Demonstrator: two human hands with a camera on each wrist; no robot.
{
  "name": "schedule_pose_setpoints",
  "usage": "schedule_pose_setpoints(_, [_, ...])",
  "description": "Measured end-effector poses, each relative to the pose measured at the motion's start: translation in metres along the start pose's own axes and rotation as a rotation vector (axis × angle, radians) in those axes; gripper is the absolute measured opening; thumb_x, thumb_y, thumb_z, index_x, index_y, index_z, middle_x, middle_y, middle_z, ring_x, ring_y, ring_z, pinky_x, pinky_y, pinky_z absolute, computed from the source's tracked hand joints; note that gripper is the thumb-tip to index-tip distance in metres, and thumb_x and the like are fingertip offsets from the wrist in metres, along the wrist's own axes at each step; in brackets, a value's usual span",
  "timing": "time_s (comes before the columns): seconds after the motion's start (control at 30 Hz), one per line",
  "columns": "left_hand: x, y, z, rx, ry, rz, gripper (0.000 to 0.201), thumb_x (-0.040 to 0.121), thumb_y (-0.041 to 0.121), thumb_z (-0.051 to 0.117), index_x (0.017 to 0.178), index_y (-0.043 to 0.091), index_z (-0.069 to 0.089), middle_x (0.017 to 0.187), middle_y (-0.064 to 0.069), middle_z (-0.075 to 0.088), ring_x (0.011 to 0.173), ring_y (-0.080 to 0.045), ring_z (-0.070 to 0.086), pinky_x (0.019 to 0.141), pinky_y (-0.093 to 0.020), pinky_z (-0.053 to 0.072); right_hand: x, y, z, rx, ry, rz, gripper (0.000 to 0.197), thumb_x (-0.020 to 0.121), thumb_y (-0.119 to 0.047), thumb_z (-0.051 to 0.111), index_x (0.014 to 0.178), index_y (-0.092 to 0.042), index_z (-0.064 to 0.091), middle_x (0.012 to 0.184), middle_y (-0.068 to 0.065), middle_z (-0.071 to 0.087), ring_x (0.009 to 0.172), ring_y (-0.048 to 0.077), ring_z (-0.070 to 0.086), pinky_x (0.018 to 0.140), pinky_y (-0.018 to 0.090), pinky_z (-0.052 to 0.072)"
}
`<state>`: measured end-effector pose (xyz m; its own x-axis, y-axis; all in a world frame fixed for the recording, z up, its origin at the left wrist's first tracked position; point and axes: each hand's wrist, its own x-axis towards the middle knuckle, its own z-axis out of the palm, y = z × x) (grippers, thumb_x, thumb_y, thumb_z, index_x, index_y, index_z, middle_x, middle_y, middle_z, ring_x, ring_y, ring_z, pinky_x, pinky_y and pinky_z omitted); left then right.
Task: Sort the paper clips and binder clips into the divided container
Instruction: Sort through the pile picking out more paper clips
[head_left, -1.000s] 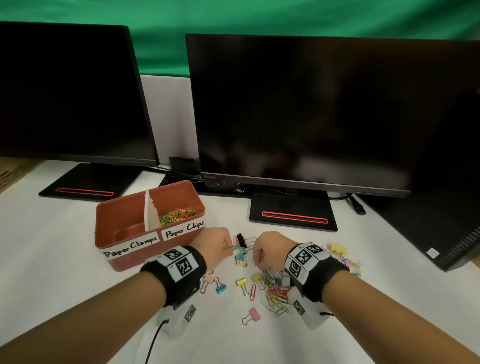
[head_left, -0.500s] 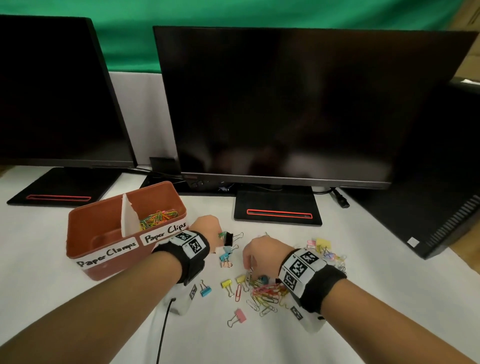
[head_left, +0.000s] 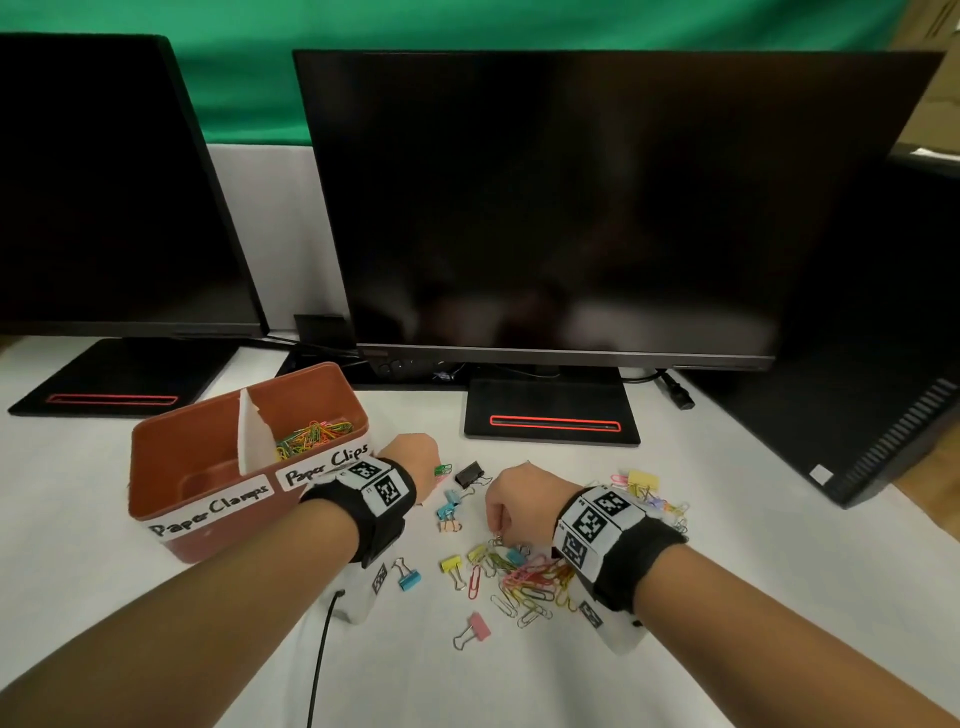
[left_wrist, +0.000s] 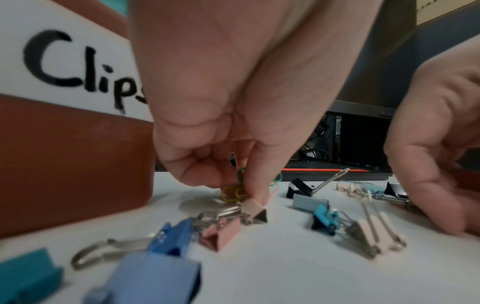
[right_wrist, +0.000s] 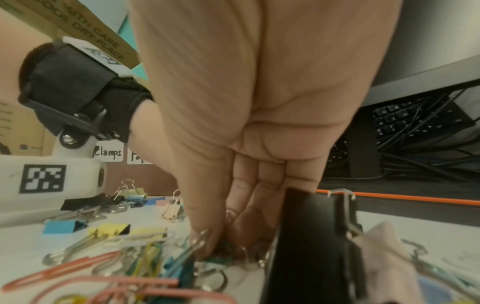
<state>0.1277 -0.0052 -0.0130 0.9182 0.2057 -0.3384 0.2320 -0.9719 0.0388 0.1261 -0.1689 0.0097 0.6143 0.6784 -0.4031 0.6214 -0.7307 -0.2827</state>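
A brown divided container (head_left: 171, 499) stands at the left, labelled "Paper Clamps" and "Paper Clips". Coloured paper clips (head_left: 311, 434) lie in its right compartment. My left hand (head_left: 434, 470) is low beside the container's right corner. Its fingertips (left_wrist: 255, 193) pinch green and yellow paper clips (left_wrist: 235, 188) just above the table. My right hand (head_left: 498, 525) reaches down into the mixed pile (head_left: 524, 577) of paper clips and binder clips. Its fingertips (right_wrist: 207, 246) pinch a teal binder clip (right_wrist: 221, 260) with wire loops.
Loose binder clips lie between the hands: black (head_left: 469, 475), blue (head_left: 408, 574), yellow (head_left: 451, 564), pink (head_left: 475, 629). More clips (head_left: 649, 493) sit behind my right wrist. Two dark monitors on flat stands (head_left: 550, 415) and a black case (head_left: 857, 415) line the back.
My right hand has drawn back from beside the black binder clip to the mixed pile and lowered onto it. My left hand stays by the container's corner, still holding paper clips.
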Motion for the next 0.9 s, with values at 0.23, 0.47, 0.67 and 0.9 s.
schedule_pose_setpoints(0.23, [-0.029, -0.014, -0.023, -0.346, 0.129, 0.059, 0.025, 0.093, 0.023, 0.053, 0.110, 0.007, 0.064, 0.100, -0.007, 0.064, 0.094, -0.021, 0.060, 0.084, -0.029, 0.047, 0.002, 0.003, 0.003, -0.003, -0.023, 0.010, 0.017, 0.082, -0.011, 0.067, 0.097, -0.010, 0.074, 0.103, 0.004, 0.070, 0.095, 0.020, 0.063, 0.085, 0.028, 0.053])
schedule_pose_setpoints(0.47, [-0.092, -0.067, -0.088, -0.689, 0.394, 0.131, 0.014, 0.089, 0.022, 0.061, 0.098, 0.015, 0.067, 0.092, -0.006, 0.069, 0.088, -0.019, 0.065, 0.081, -0.032, 0.054, -0.003, -0.036, -0.055, -0.008, 0.225, -0.122, 0.018, 0.087, -0.017, 0.063, 0.101, -0.012, 0.073, 0.102, 0.001, 0.070, 0.096, 0.014, 0.064, 0.080, 0.019, 0.047])
schedule_pose_setpoints(0.67, [-0.092, -0.140, -0.103, -0.611, 0.551, -0.075, 0.018, 0.082, 0.020, 0.070, 0.098, 0.012, 0.068, 0.083, -0.007, 0.065, 0.076, -0.016, 0.058, 0.065, -0.018, 0.042, 0.046, -0.119, -0.096, 0.080, 0.424, -0.214, 0.015, 0.086, -0.015, 0.063, 0.096, -0.010, 0.074, 0.099, 0.002, 0.070, 0.094, 0.016, 0.064, 0.084, 0.022, 0.048])
schedule_pose_setpoints(0.9, [-0.088, -0.147, -0.080, -0.428, 0.475, -0.118, 0.041, 0.081, 0.017, 0.070, 0.121, 0.017, 0.060, 0.114, -0.002, 0.063, 0.091, -0.011, 0.054, 0.087, -0.026, 0.044, 0.087, -0.142, -0.071, 0.226, 0.385, -0.153, 0.034, 0.083, -0.021, 0.070, 0.116, -0.017, 0.063, 0.113, 0.003, 0.066, 0.104, 0.018, 0.063, 0.094, 0.030, 0.050])
